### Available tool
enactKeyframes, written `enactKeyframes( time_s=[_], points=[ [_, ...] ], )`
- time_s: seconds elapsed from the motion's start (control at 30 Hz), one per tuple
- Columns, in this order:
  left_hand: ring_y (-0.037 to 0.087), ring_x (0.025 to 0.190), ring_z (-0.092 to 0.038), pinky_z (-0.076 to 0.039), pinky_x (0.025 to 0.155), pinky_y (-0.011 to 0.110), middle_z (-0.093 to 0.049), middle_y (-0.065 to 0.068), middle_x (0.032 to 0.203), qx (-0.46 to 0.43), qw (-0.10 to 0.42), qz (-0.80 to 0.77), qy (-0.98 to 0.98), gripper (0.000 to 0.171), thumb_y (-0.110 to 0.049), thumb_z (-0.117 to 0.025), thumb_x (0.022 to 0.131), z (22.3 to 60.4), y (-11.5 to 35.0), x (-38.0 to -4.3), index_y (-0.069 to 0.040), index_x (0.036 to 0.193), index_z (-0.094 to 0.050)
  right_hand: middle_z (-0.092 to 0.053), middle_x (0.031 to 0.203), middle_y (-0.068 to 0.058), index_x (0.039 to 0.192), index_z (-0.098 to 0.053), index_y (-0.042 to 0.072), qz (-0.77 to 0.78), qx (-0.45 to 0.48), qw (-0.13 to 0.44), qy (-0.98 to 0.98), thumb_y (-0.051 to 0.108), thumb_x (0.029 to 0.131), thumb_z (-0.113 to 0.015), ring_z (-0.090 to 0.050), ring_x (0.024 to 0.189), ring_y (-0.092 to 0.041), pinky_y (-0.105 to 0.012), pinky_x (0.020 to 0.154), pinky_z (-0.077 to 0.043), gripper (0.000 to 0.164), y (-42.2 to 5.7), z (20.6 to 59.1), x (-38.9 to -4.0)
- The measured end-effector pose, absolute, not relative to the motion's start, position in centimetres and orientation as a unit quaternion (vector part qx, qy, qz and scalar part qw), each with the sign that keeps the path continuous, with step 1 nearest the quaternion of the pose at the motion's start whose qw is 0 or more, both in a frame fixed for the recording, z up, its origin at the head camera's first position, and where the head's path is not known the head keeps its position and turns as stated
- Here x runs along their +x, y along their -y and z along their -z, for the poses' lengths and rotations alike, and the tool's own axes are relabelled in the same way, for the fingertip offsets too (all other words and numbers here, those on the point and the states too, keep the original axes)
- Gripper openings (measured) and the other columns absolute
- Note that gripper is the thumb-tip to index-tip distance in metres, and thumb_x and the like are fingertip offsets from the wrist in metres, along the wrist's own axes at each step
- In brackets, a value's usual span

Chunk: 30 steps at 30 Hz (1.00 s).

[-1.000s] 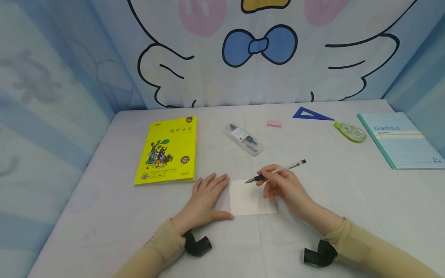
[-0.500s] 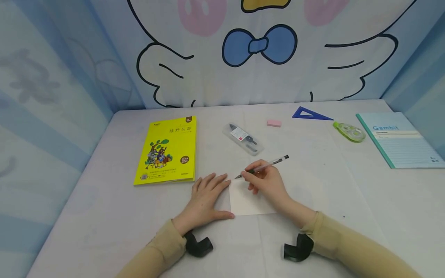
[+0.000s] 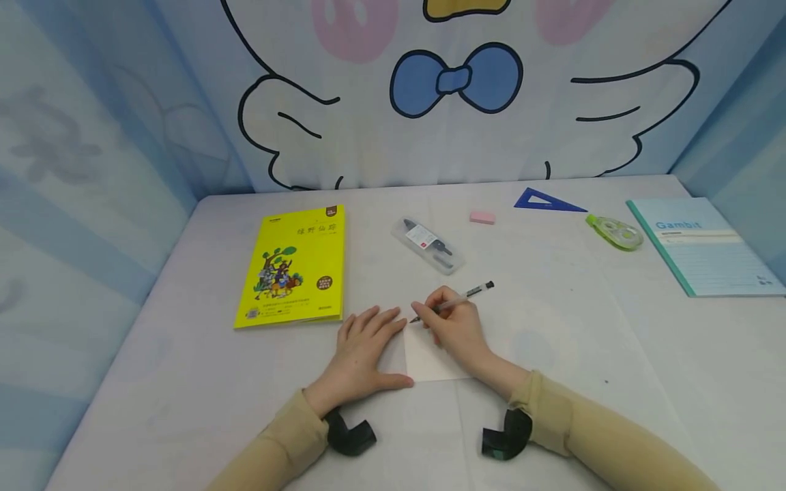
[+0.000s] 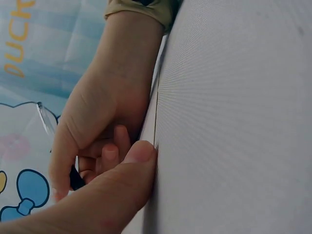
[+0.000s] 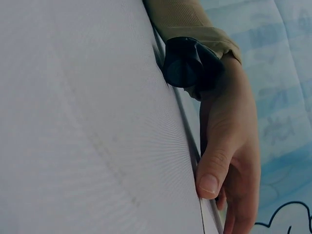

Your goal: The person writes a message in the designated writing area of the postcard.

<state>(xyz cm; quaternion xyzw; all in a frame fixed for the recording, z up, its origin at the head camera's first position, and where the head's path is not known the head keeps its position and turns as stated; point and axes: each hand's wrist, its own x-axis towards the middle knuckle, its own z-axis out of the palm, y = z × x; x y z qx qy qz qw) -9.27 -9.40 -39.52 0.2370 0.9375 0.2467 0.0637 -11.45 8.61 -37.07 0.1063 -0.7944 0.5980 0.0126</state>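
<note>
In the head view a small white sheet of paper (image 3: 430, 361) lies on the table between the hands. The left hand (image 3: 364, 354) rests flat with spread fingers at the paper's left edge; its thumb touches the lower left corner. A gel pen (image 3: 464, 296) with a clear barrel and black cap end is pinched by the right hand (image 3: 457, 334) over the paper. The pen tip is at the upper left corner; whether it touches the paper I cannot tell. In the left wrist view the left thumb (image 4: 139, 168) lies along the paper's edge, and the right hand (image 4: 107, 107) is behind it.
A yellow book (image 3: 291, 269) lies at left. Behind the hands are a clear plastic case (image 3: 426, 244), a pink eraser (image 3: 482, 217) and a blue set square (image 3: 548, 202). A green correction tape (image 3: 616, 233) and a notebook (image 3: 706, 249) lie at right.
The right hand has moved left with the pen, bringing the pen tip to the paper's upper left corner. The left hand has stayed almost in place.
</note>
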Motion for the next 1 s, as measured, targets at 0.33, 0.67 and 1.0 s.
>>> enactKeyframes(
  time_s=[0.33, 0.67, 1.0],
  points=[
    [0.032, 0.137, -0.022, -0.009, 0.108, 0.059, -0.035, 0.005, 0.147, 0.245, 0.051, -0.247, -0.936, 0.076, -0.049, -0.071, 0.075, 39.5, 9.5, -9.3, -0.013, 0.136, -0.046, -0.062, 0.062, -0.002, 0.069, -0.051, 0.010, -0.531, 0.139, 0.085, 0.831, 0.008, 0.081, -0.068, -0.043, 0.046, -0.001, -0.016, 0.042, -0.034, 0.021, -9.0, 40.9, -12.8],
    [0.032, 0.136, -0.022, -0.010, 0.108, 0.058, -0.036, 0.004, 0.146, 0.237, 0.044, -0.245, -0.939, 0.074, -0.048, -0.072, 0.074, 39.7, 9.4, -9.2, -0.013, 0.135, -0.047, -0.049, 0.046, 0.000, 0.063, -0.046, 0.008, -0.549, 0.110, 0.115, 0.821, 0.003, 0.082, -0.064, -0.035, 0.041, 0.001, -0.016, 0.039, -0.025, 0.026, -9.2, 41.0, -12.9],
    [0.031, 0.136, -0.022, -0.010, 0.108, 0.058, -0.036, 0.003, 0.147, 0.235, 0.045, -0.241, -0.941, 0.075, -0.048, -0.072, 0.074, 39.8, 9.4, -9.3, -0.014, 0.136, -0.047, -0.035, 0.044, 0.005, 0.061, -0.043, 0.007, -0.548, 0.113, 0.103, 0.823, -0.003, 0.078, -0.062, -0.028, 0.042, 0.002, -0.015, 0.041, -0.020, 0.028, -9.2, 40.8, -12.9]
  ],
)
